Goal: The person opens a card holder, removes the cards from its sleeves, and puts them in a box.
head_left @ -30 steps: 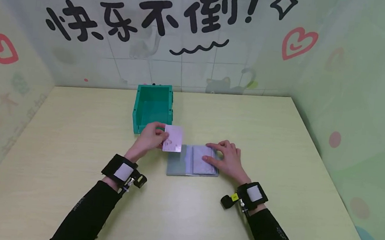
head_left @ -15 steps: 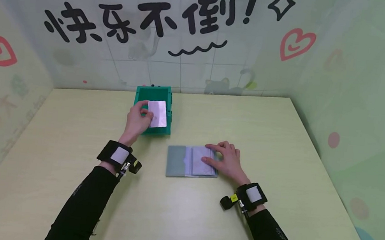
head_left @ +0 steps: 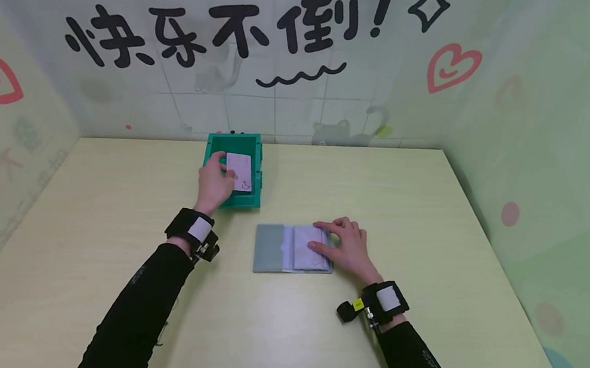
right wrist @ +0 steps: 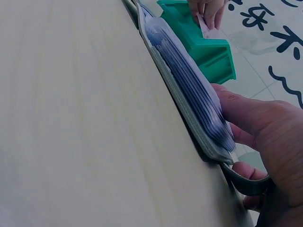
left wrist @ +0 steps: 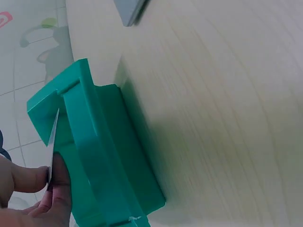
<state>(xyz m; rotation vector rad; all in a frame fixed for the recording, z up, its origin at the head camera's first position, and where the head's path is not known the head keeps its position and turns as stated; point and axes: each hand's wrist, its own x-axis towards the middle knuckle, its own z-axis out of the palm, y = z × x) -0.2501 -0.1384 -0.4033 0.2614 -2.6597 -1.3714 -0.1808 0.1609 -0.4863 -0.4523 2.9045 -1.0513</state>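
A thin pink card [head_left: 239,172] with a small printed pattern is pinched between the thumb and fingers of my left hand [head_left: 215,184]. It is held at the opening of the green plastic bin [head_left: 241,200]; the left wrist view shows the card [left wrist: 53,142] edge-on, inside the rim. An open card holder [head_left: 270,247] with a grey cover lies flat on the table. My right hand [head_left: 348,243] holds the right side of its stacked clear sleeves [right wrist: 189,80], thumb on top. Some right fingers are hidden behind the holder in the right wrist view.
The bin stands at the back of the pale wooden table [head_left: 404,219], near the printed back wall [head_left: 302,113]. Side walls rise to the left and right. The card holder lies to the right of and nearer than the bin.
My left hand has carried the card from beside the holder, away and to the left, over the bin, then slightly lower into it. My right hand has stayed on the holder.
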